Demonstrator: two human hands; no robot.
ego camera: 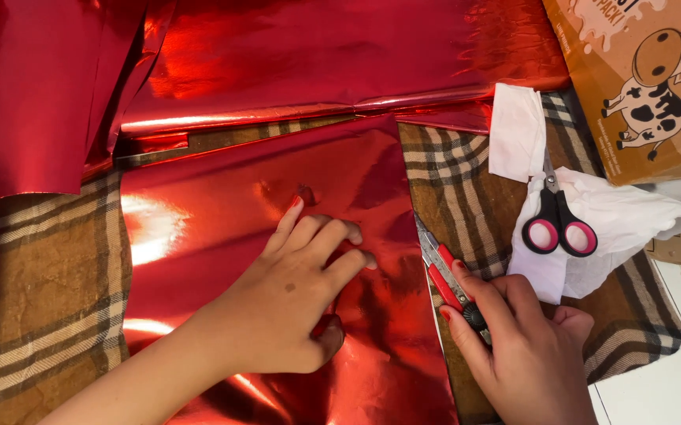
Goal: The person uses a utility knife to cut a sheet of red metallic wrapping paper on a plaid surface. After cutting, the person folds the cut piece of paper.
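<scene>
I see the left hand (pixel 289 303) lying flat, fingers spread, pressing down on the red foil sheet (pixel 222 236) — it grips nothing. The sheet lies over a brown plaid blanket (pixel 41 291). The right hand (pixel 525 346) is closed around a red utility knife (pixel 444 275), whose blade sits against the sheet's right edge. More red foil (pixel 277 55) lies crumpled along the top. To the right, black-and-pink scissors (pixel 557 224) rest on white tissue paper (pixel 616 216), near a brown cardboard box (pixel 647 79) — well apart from both hands.
</scene>
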